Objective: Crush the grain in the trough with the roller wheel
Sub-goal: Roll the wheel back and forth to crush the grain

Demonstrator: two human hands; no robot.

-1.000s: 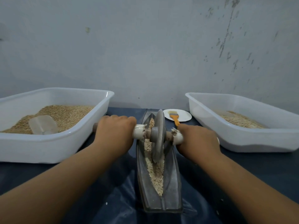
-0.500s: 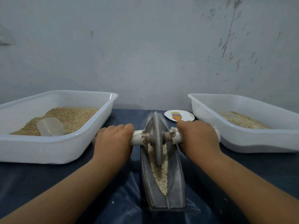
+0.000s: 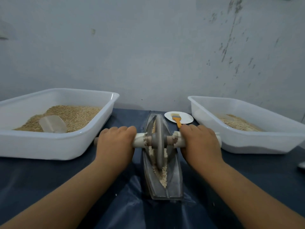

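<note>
A grey boat-shaped trough [image 3: 175, 180] lies lengthwise on the dark table in front of me. Pale grain [image 3: 163, 176] fills its groove. The grey roller wheel [image 3: 159, 142] stands upright in the groove around the trough's middle, on a white axle handle that sticks out to both sides. My left hand [image 3: 115, 142] grips the left part of the handle. My right hand [image 3: 200, 142] grips the right part. The ends of the handle poke out past both hands.
A white tub [image 3: 49, 146] at left holds grain and a clear scoop [image 3: 52, 124]. Another white tub [image 3: 267, 142] at right holds a thin layer of grain. A small white plate [image 3: 184, 119] with an orange-handled brush [image 3: 177, 121] lies behind the trough. The wall rises close behind the table.
Both hands have drawn the wheel back along the trough from its far end toward the middle; more of the trough's far tip now shows behind the wheel.
</note>
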